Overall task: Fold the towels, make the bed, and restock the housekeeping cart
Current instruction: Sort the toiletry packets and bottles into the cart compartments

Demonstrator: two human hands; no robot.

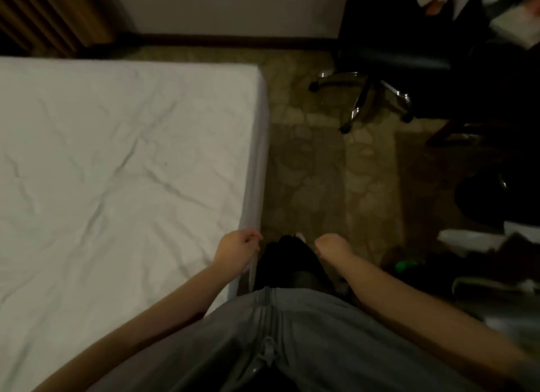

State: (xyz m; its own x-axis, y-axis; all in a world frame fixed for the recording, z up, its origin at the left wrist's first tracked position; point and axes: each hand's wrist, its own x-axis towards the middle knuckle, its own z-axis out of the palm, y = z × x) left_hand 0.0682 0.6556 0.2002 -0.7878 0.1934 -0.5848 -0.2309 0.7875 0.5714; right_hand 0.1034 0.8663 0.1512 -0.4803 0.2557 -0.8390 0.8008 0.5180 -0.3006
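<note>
Where left hand (238, 245) curls, sheet (117, 158) edge.

Dim room, patterned carpet, dark furniture at right.

Carpet (315, 169) in mottled brown-tan pattern runs beside and beyond the bed. Black swivel chair (391, 61) with chrome star base (365, 99) on castors stands at upper right, next to a dark counter (438, 18) carrying blurred pale items. Light wall (228, 9) with dark baseboard (233, 38) at top; slatted wood panel (38, 15) top left. Small green object (404, 265) on floor lower right, among dark clutter too blurred to identify.
</note>
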